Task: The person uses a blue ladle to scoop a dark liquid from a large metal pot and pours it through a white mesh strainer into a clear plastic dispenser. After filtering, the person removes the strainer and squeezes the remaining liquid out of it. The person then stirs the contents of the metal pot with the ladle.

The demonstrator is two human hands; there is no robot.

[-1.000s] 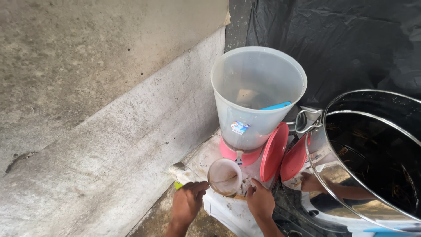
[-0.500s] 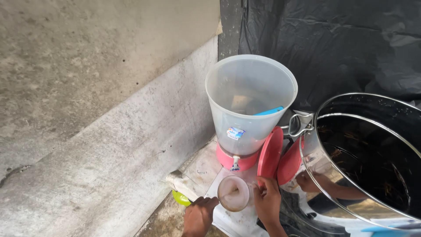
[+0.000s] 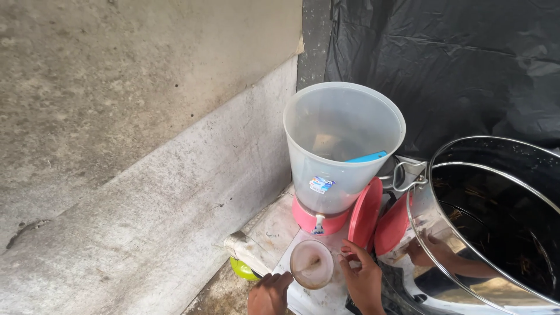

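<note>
Head view. The landmark is the translucent plastic dispenser, standing upright on a pink base with a small tap at its front, set on a pale slab.

Directly below the tap sits a small clear cup, mouth up, with a thin cloudy residue inside. The left hand is below and left of the dispenser, at the lower frame edge; its fingers curl toward the cup's lower rim and appear to touch it, though the grip is partly cut off. The right hand is below and right of the tap, fingers spread apart, fingertips resting at the cup's right side; it is not clamped round the cup.

A pink round lid leans on edge against the dispenser's right side. Further right stands a large steel pot, open, with a clamp handle near its rim. Left of the cup, a green object shows under the slab's edge. Behind the dispenser hangs black plastic sheeting; to its left runs a concrete wall.
</note>
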